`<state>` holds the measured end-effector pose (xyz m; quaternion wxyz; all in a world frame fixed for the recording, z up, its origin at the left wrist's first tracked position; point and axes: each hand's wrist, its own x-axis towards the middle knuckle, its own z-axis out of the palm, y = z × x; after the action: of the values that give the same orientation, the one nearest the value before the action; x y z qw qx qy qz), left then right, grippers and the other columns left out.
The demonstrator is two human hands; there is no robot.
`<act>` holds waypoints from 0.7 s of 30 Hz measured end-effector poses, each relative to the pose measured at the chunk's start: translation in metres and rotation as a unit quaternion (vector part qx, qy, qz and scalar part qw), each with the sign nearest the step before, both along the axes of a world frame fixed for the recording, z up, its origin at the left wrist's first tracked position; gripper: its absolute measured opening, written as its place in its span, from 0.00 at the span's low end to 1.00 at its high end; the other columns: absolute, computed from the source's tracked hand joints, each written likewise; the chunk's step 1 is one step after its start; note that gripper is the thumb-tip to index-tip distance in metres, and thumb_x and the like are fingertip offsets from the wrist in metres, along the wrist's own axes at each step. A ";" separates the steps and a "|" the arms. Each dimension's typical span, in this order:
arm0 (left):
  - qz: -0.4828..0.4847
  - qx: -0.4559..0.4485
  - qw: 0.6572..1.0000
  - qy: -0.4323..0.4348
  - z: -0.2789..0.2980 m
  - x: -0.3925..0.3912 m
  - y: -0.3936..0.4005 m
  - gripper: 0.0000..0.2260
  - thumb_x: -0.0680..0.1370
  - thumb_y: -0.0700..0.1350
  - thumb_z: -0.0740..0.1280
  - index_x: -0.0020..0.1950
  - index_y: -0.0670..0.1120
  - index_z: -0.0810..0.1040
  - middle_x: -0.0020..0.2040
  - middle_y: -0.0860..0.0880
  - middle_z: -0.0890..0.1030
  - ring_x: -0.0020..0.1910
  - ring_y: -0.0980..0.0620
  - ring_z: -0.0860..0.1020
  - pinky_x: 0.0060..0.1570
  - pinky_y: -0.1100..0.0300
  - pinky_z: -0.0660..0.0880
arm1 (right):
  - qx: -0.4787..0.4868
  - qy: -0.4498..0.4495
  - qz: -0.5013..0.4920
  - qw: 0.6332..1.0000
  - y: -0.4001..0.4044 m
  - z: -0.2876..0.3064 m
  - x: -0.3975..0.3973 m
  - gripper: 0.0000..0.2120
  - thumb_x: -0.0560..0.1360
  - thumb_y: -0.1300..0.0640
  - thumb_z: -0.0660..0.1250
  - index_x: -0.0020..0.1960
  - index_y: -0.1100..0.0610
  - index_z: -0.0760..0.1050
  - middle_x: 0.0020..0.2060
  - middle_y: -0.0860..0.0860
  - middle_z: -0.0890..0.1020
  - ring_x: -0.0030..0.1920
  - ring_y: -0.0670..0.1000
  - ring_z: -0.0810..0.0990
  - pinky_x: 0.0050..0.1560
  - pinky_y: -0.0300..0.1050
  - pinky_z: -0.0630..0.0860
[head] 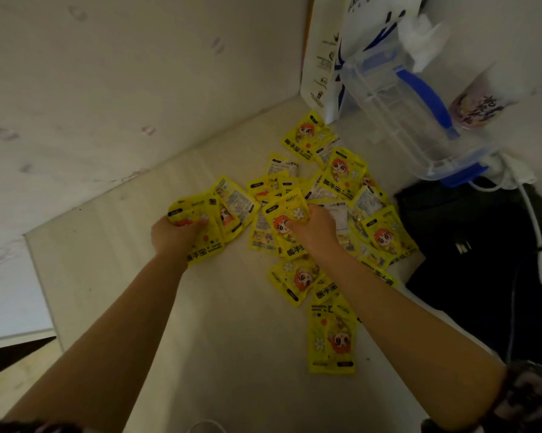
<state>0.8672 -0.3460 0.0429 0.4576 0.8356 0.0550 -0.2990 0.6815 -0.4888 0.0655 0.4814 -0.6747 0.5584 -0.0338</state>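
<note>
- On the pale tabletop (226, 332), left of centre: left hand (173, 230), fingers curled round a gathered stack of hand-warmer packets (223, 210).
- Centre: right hand (314, 230), fingers curled on one more packet (280, 225) at the heap's near edge.
- Right and near: many loose packets (344, 179) lie scattered; gathering looks well short of half done.
- Far right: clear storage box (398, 114), no packets visible inside.

The yellow packet (201, 245) I gripped in my left hand (173, 232) read 暖手宝, with a small HAND WARMER beside it. The same 暖手宝 stood on the second packet (282, 228) in my right hand (316, 232), on a third packet (341, 178) just beyond it, and on a fourth packet (326, 290) beside my right forearm. Print on the white bag (321, 64) far beyond was too blurred to read.
</note>
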 end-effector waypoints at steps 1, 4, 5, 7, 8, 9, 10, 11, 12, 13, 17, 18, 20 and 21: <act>-0.005 0.005 1.000 -0.001 -0.003 0.001 -0.003 0.11 0.62 0.47 0.80 0.38 0.50 0.80 0.44 0.46 0.84 0.43 0.43 0.84 0.46 0.43 0.81 | -0.008 0.007 0.002 1.000 -0.001 -0.002 0.003 0.14 0.73 0.58 0.70 0.57 0.61 0.76 0.51 0.53 0.79 0.49 0.51 0.77 0.44 0.43 0.72; -0.038 0.041 0.998 -0.014 -0.009 0.001 -0.013 0.15 0.58 0.54 0.79 0.39 0.51 0.81 0.43 0.48 0.85 0.43 0.45 0.84 0.49 0.45 0.81 | -0.046 0.047 0.012 0.998 0.003 -0.009 0.015 0.14 0.72 0.57 0.70 0.54 0.61 0.75 0.52 0.57 0.78 0.52 0.58 0.78 0.49 0.52 0.77; -0.051 0.051 0.997 -0.023 -0.007 -0.001 -0.016 0.15 0.59 0.53 0.80 0.40 0.50 0.81 0.44 0.48 0.84 0.44 0.45 0.83 0.50 0.46 0.80 | -0.060 0.070 0.023 0.996 0.005 -0.009 0.019 0.13 0.72 0.57 0.70 0.54 0.62 0.75 0.53 0.59 0.78 0.53 0.60 0.77 0.51 0.55 0.77; -0.066 0.072 0.995 -0.037 -0.004 -0.004 -0.019 0.13 0.63 0.50 0.80 0.43 0.49 0.81 0.46 0.45 0.84 0.46 0.44 0.83 0.51 0.47 0.80 | -0.075 0.101 0.049 0.991 0.009 -0.007 0.026 0.14 0.74 0.57 0.68 0.56 0.63 0.74 0.57 0.61 0.76 0.56 0.61 0.75 0.53 0.54 0.75; -0.065 0.075 0.994 -0.039 -0.003 -0.005 -0.020 0.13 0.64 0.49 0.79 0.44 0.49 0.81 0.46 0.45 0.84 0.47 0.43 0.83 0.52 0.47 0.79 | -0.081 0.113 0.064 0.988 0.010 -0.007 0.027 0.15 0.76 0.58 0.67 0.59 0.64 0.73 0.60 0.61 0.74 0.59 0.61 0.73 0.55 0.53 0.73; -0.055 0.076 0.995 -0.037 -0.002 -0.005 -0.019 0.12 0.65 0.48 0.79 0.43 0.49 0.80 0.45 0.45 0.84 0.47 0.43 0.83 0.52 0.46 0.80 | -0.084 0.126 0.072 0.986 0.010 -0.007 0.027 0.16 0.77 0.58 0.66 0.62 0.63 0.71 0.63 0.61 0.71 0.61 0.61 0.72 0.57 0.51 0.71; -0.040 0.077 0.996 -0.034 -0.001 -0.006 -0.018 0.12 0.65 0.47 0.79 0.42 0.49 0.80 0.44 0.46 0.83 0.47 0.43 0.83 0.51 0.46 0.80 | -0.087 0.132 0.073 0.985 0.010 -0.007 0.026 0.17 0.77 0.58 0.65 0.64 0.63 0.69 0.66 0.61 0.68 0.63 0.60 0.70 0.57 0.50 0.70; -0.028 0.077 0.996 -0.033 -0.001 -0.006 -0.016 0.12 0.65 0.47 0.79 0.41 0.49 0.79 0.44 0.46 0.83 0.47 0.43 0.83 0.51 0.46 0.80 | -0.086 0.134 0.070 0.985 0.011 -0.007 0.025 0.17 0.78 0.59 0.64 0.65 0.63 0.68 0.67 0.60 0.67 0.63 0.60 0.70 0.57 0.50 0.70; -0.019 0.077 0.996 -0.030 -0.001 -0.007 -0.014 0.12 0.65 0.47 0.79 0.41 0.49 0.79 0.43 0.46 0.83 0.46 0.43 0.83 0.50 0.46 0.80 | -0.087 0.131 0.065 0.985 0.011 -0.007 0.023 0.18 0.78 0.59 0.64 0.65 0.63 0.68 0.68 0.60 0.66 0.64 0.61 0.70 0.58 0.50 0.70; -0.015 0.075 0.997 -0.033 0.000 -0.009 -0.011 0.11 0.65 0.47 0.79 0.41 0.49 0.79 0.43 0.46 0.82 0.46 0.44 0.83 0.50 0.47 0.80 | -0.085 0.124 0.060 0.987 0.012 -0.006 0.021 0.18 0.78 0.59 0.64 0.66 0.62 0.67 0.68 0.60 0.66 0.63 0.61 0.70 0.58 0.51 0.71; -0.014 0.059 0.996 -0.058 0.004 -0.019 0.004 0.12 0.67 0.46 0.78 0.46 0.47 0.80 0.44 0.47 0.82 0.44 0.44 0.83 0.46 0.50 0.81 | -0.066 0.077 0.043 0.994 0.017 0.002 0.012 0.20 0.78 0.58 0.63 0.68 0.61 0.65 0.63 0.58 0.73 0.61 0.60 0.74 0.55 0.52 0.73; -0.007 0.053 0.997 -0.059 0.006 -0.022 0.009 0.13 0.67 0.46 0.78 0.49 0.46 0.80 0.45 0.46 0.83 0.44 0.44 0.83 0.43 0.52 0.80 | -0.062 0.075 0.042 0.994 0.019 0.005 0.008 0.21 0.78 0.57 0.63 0.69 0.61 0.64 0.63 0.58 0.74 0.61 0.60 0.75 0.55 0.53 0.73; -0.002 0.041 0.997 -0.060 0.010 -0.030 0.020 0.15 0.67 0.45 0.77 0.51 0.45 0.80 0.46 0.46 0.83 0.40 0.46 0.82 0.39 0.57 0.79 | -0.058 0.075 0.036 0.995 0.024 0.012 0.000 0.23 0.79 0.55 0.62 0.71 0.61 0.61 0.64 0.59 0.74 0.63 0.61 0.74 0.56 0.54 0.73; -0.001 0.034 0.998 -0.058 0.012 -0.035 0.025 0.15 0.68 0.45 0.77 0.52 0.45 0.80 0.46 0.47 0.83 0.38 0.47 0.81 0.38 0.57 0.79 | -0.059 0.072 0.033 0.995 0.026 0.014 -0.005 0.24 0.79 0.55 0.62 0.71 0.61 0.61 0.65 0.59 0.73 0.63 0.61 0.73 0.57 0.54 0.73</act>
<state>0.8320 -0.3208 0.0545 0.4314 0.8666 0.0376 -0.2480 0.6762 -0.4625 0.0794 0.4003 -0.7206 0.5662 -0.0016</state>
